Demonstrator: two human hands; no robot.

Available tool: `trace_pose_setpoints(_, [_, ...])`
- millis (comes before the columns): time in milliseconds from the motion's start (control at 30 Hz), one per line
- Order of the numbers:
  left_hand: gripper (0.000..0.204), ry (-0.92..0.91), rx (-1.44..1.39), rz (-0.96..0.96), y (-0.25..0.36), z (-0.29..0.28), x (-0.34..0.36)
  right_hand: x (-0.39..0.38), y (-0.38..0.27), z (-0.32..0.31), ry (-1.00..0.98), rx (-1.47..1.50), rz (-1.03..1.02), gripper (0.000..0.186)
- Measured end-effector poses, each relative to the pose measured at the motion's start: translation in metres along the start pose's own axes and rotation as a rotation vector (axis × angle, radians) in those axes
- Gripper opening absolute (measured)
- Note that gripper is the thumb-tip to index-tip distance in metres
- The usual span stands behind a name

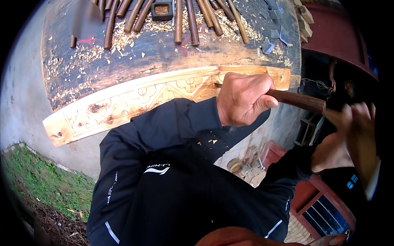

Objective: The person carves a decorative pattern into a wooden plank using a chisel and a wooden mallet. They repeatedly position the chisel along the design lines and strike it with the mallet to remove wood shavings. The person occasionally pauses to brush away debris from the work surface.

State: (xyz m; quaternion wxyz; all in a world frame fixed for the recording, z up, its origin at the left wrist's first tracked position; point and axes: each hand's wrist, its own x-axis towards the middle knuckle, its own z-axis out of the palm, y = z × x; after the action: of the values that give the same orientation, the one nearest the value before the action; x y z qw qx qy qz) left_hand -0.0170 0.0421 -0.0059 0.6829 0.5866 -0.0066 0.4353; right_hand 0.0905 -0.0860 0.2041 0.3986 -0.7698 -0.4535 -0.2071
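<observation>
My left hand (243, 98) is shut around a dark wooden chisel handle (298, 100), its cutting end on a pale wooden board (164, 90) with pencilled and partly cut ornamental outlines, lying along the bench's near edge. My right hand (332, 149), blurred at the right, is closed on a wooden mallet (363, 160) beside the handle's outer end.
The dark bench (78, 61) holds several more chisels (191, 22), wood shavings, a small black box (162, 10) and translucent pieces. At the right are stacked offcuts (304, 24), another person's hand (331, 84) and red cabinets (312, 197). Grass (45, 180) lies lower left.
</observation>
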Motion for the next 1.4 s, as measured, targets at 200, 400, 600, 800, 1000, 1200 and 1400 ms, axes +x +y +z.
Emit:
trace_pose_setpoints(200, [0.048,-0.261,0.142,0.07,-0.002,0.007,-0.003,-0.03,0.013,-0.003,-0.007,-0.935,-0.081,0.053])
trace_pose_setpoints(400, [0.044,-0.383,0.21,0.276,0.001,0.023,-0.017,-0.063,0.023,-0.008,0.139,-0.184,0.277,0.06])
trace_pose_setpoints(600, [0.045,-0.263,0.252,0.266,0.002,0.031,-0.01,-0.07,0.033,-0.006,0.083,-0.116,0.308,0.058])
trace_pose_setpoints(800, [0.044,-0.183,0.281,0.212,-0.007,0.029,-0.01,-0.071,0.036,0.009,0.105,-0.076,0.216,0.057])
trace_pose_setpoints(1000, [0.044,-0.137,0.291,0.212,-0.01,0.028,-0.007,-0.067,0.038,0.009,0.063,-0.144,0.161,0.059])
trace_pose_setpoints(1200, [0.045,-0.123,0.296,0.156,-0.008,0.026,-0.006,-0.068,0.041,0.009,0.062,-0.123,0.183,0.066])
trace_pose_setpoints(1400, [0.049,-0.025,0.214,0.074,-0.012,0.015,0.001,-0.047,0.034,-0.024,0.111,-0.191,0.118,0.053])
